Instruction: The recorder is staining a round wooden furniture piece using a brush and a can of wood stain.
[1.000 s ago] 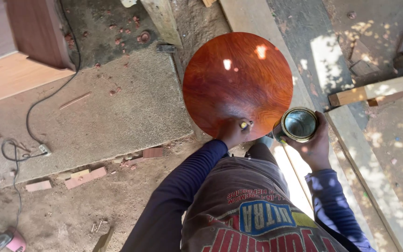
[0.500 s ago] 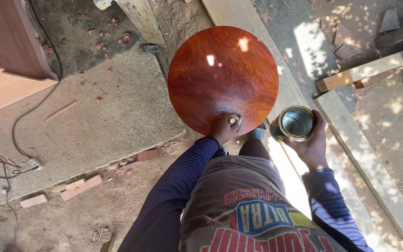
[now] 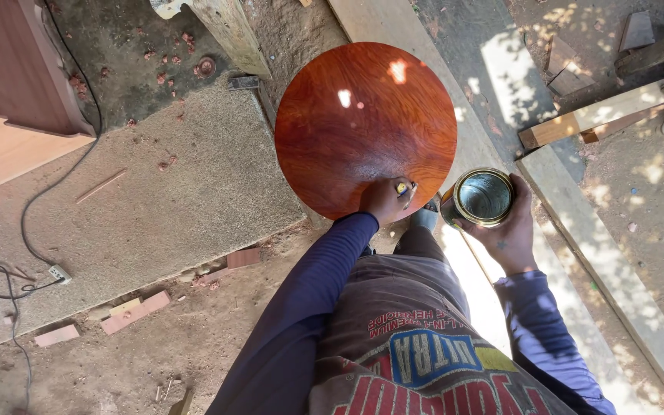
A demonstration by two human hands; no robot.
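The left hand [image 3: 384, 198] is pinching something small, mostly hidden, on the round board [image 3: 363, 123]. The right hand [image 3: 505, 230] fingers are wrapping a tin [image 3: 479, 198]; planks [image 3: 601, 115] are lying beyond them.

I see the round red tabletop [image 3: 363, 123] bare and glossy, so my left hand [image 3: 384, 198] at its near edge has open surface far and to both sides. Just right, the open tin [image 3: 479, 198] in my right hand [image 3: 510, 230] blocks that side. Far left, a wooden post [image 3: 220, 31] stands close to the rim. Planks [image 3: 601, 111] lie far right, and a cable [image 3: 32, 230] trails over the concrete slab [image 3: 155, 200] at left.
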